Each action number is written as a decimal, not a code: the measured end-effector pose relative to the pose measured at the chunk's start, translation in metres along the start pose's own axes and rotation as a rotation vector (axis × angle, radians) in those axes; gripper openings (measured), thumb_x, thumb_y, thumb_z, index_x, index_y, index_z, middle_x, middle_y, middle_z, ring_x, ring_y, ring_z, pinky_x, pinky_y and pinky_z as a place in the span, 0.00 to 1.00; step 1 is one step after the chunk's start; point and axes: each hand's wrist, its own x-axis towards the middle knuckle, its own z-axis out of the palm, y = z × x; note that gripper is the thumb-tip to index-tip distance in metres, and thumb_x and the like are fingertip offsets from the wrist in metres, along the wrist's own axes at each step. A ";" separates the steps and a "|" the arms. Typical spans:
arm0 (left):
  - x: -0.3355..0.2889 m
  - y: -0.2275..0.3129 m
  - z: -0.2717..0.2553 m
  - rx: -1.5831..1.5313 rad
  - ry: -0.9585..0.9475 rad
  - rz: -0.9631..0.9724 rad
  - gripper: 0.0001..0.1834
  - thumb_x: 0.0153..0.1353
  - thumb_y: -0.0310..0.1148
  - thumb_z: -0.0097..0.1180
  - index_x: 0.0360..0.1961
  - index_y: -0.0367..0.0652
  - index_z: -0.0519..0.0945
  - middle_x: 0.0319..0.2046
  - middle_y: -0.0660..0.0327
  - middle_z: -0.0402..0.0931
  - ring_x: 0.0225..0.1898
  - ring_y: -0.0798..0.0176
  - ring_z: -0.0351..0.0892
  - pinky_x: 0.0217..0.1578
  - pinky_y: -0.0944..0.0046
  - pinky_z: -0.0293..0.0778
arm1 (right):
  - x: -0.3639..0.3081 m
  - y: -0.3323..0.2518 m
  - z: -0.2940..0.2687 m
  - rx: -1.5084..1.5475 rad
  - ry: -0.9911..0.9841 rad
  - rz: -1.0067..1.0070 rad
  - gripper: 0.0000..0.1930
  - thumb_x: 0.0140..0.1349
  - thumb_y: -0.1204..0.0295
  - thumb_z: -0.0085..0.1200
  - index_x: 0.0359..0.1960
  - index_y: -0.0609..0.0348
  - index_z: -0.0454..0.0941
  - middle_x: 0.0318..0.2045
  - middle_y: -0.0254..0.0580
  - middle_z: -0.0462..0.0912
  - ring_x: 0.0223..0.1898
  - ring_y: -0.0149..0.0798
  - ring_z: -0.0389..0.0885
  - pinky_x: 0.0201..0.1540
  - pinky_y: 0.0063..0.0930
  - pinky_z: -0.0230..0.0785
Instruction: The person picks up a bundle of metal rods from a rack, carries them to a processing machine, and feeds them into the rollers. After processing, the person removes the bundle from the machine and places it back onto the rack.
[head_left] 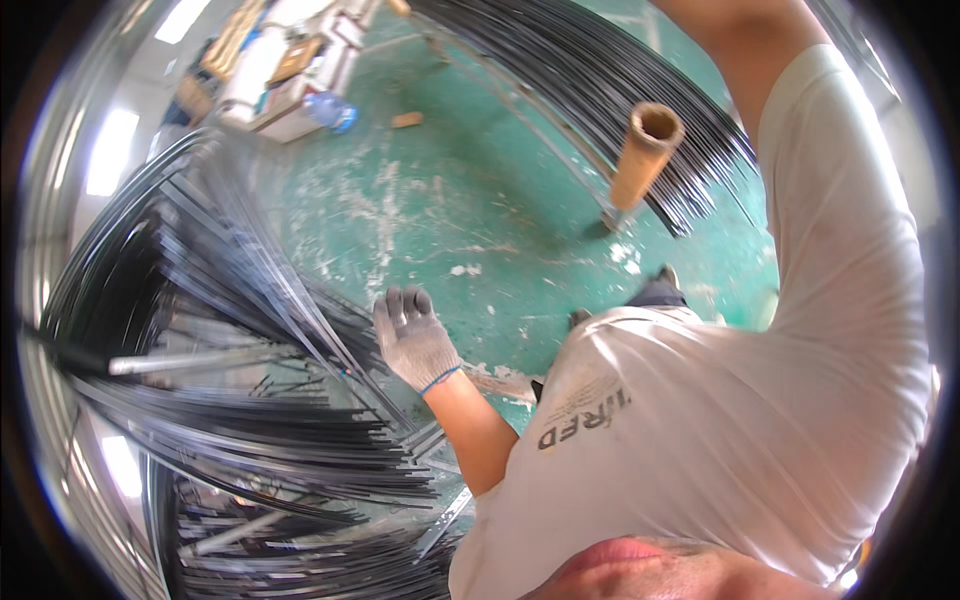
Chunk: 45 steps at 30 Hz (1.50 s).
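Observation:
My left hand (412, 335), in a whitish knit glove with grey fingers and a blue cuff edge, is held out low in the middle of the view. Its fingers are loosely apart with nothing in them. Just left of it are the ends of long thin black rods (330, 440), stacked in bundles; whether the glove touches any cannot be told. My right arm (750, 50) is raised and runs out past the upper edge, so that hand is hidden from view.
More black rods (590, 80) lie along a metal rack at the top right. A brown cardboard tube (645, 160) stands upright at its corner. Farther off, a blue water jug (330, 112) sits beside boxes on the worn green floor (430, 200). Pale bars (200, 358) support the left bundles.

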 end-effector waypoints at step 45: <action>-0.008 -0.461 0.316 1.650 -0.534 0.249 0.05 0.67 0.23 0.57 0.39 0.31 0.83 0.36 0.54 0.83 0.38 0.57 0.81 0.44 0.59 0.77 | -0.785 0.341 0.168 0.297 -1.058 1.265 0.18 0.64 0.58 0.56 0.38 0.62 0.89 0.40 0.61 0.88 0.45 0.60 0.87 0.50 0.50 0.79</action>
